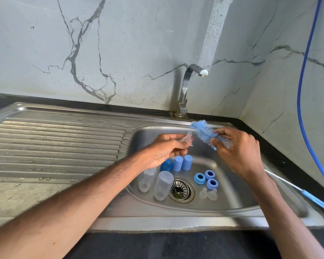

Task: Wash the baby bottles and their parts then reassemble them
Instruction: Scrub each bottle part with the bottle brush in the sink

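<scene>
Over the steel sink basin (230, 191), my left hand (165, 148) pinches a clear silicone nipple (187, 139). My right hand (239, 148) grips the blue bottle brush (202, 131) by its bristle end, the head just right of the nipple; its wire and blue handle (318, 202) run back to the right. On the basin floor lie two clear bottles (164, 185), three blue caps (178, 163), three blue collar rings (206, 178) and two more clear nipples (208, 194).
A chrome tap (187, 86) stands behind the basin, no water running. The ribbed draining board (54, 144) stretches left, wet with drops. A drain strainer (179, 189) sits mid-basin. A blue hose (305, 90) hangs down the right wall. Black counter edges the sink.
</scene>
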Tool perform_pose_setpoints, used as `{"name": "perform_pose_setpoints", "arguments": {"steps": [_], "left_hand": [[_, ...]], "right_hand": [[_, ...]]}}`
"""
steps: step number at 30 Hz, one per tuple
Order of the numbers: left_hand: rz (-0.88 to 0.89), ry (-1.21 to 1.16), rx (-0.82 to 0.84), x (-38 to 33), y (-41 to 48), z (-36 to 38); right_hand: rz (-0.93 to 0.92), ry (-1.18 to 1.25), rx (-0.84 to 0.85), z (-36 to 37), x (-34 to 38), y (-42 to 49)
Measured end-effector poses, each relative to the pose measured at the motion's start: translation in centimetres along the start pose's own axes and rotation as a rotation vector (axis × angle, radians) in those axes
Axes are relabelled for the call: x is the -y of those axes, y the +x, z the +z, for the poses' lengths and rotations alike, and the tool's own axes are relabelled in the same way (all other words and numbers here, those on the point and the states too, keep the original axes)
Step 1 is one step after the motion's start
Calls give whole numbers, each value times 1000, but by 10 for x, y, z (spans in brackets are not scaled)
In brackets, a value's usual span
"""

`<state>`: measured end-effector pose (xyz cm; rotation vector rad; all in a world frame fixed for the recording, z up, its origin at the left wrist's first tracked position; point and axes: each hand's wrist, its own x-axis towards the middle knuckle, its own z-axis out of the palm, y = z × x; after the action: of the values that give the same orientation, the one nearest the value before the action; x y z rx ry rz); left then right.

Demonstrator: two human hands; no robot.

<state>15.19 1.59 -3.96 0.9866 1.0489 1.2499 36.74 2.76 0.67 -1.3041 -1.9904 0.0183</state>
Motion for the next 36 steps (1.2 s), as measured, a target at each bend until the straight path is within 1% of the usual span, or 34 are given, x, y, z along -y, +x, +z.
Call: {"name": "perform_pose_setpoints", "arguments": {"steps": [4,11,17,21,25,26,29,31,33,34,35,36], "left_hand": [[-24,-75,8,0,0,3],[76,-131,-31,-5,-4,4],[130,-87,-17,-5,-7,8],[159,-69,-45,-7,-8,8],[130,-119,-47,-6,-7,9],[133,-112,-29,-6,-7,11],[133,-106,19,-7,-11,16],[125,-125,18,-8,-12,16],[106,-162,-10,-9,-10,13],[91,-191,-30,-10,-9,11],[76,-218,-45,-10,-8,9],[67,-236,-44,-11,-7,8]], "right_hand": [[-28,-2,-54,-1,4,-1],[-73,64,-4,6,8,-4],[-75,64,4,8,7,-2],[-45,80,-73,6,3,-1],[-151,114,-25,13,14,-6],[-145,94,-26,16,14,-4],[-4,27,-58,16,7,4],[27,-11,-120,12,5,1],[-70,35,-175,9,11,-5],[-141,73,-152,10,15,-9],[-189,95,-95,14,20,-12],[-190,87,-43,18,21,-11]]}}
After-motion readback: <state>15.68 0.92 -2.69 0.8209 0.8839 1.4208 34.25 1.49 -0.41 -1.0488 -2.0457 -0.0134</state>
